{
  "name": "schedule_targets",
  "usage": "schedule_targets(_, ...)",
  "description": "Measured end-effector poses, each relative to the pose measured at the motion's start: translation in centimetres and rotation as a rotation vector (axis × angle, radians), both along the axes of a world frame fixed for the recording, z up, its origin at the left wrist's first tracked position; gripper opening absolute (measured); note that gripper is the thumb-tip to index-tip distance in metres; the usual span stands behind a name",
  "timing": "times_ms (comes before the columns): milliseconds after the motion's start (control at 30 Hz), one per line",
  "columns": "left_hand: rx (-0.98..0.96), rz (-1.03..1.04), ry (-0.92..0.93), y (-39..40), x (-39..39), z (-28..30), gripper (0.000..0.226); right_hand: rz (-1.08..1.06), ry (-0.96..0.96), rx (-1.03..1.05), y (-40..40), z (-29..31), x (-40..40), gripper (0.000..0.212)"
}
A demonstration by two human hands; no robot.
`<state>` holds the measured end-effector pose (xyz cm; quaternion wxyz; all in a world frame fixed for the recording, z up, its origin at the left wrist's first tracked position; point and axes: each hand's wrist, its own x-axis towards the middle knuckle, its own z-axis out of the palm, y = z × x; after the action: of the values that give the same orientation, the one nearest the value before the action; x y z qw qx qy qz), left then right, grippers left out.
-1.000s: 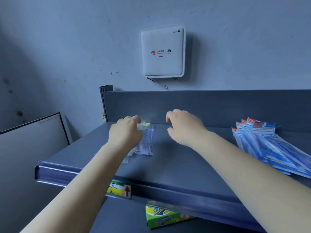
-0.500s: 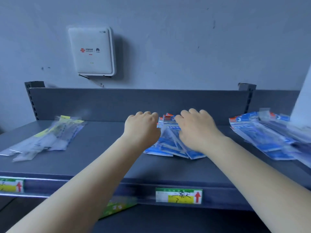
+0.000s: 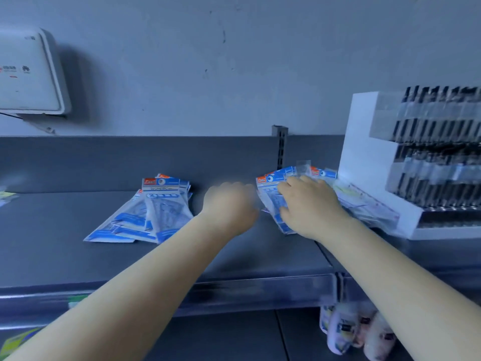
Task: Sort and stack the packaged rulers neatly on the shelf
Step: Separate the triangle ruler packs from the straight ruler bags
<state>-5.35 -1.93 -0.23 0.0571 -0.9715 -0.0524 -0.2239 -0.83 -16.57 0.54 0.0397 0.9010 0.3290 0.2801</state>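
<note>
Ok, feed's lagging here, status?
Right hand on right ruler packs. Left hand blurred, beside them. Pen display close right.
</note>
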Motion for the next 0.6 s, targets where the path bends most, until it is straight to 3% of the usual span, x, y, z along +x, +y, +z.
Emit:
schedule_targets(167, -0.091, 0.035, 0.112, -2.5, 2.8, -0.4, 0.032, -0.015, 0.087, 0.091, -4.3, -0.2, 2.7, 0.024)
schedule_targets(333, -0.329, 0.082, 0.253, -3.7, 5.8, -0.5, 0.025, -0.056, 0.228, 0.204, -6.5, 0.0, 5.7, 0.018)
schedule_targets(500, -0.353, 0.161, 0.32, -3.7, 7.6, -1.4, 0.067, -0.001, 0.386, 0.304, -6.0, 0.2, 7.4, 0.023)
schedule_targets(600, -0.539, 0.162, 0.331, -2.6, 8.7, -1.9, 0.06, 0.004, 0.454, 0.291, -4.7, 0.3, 7.6, 0.029)
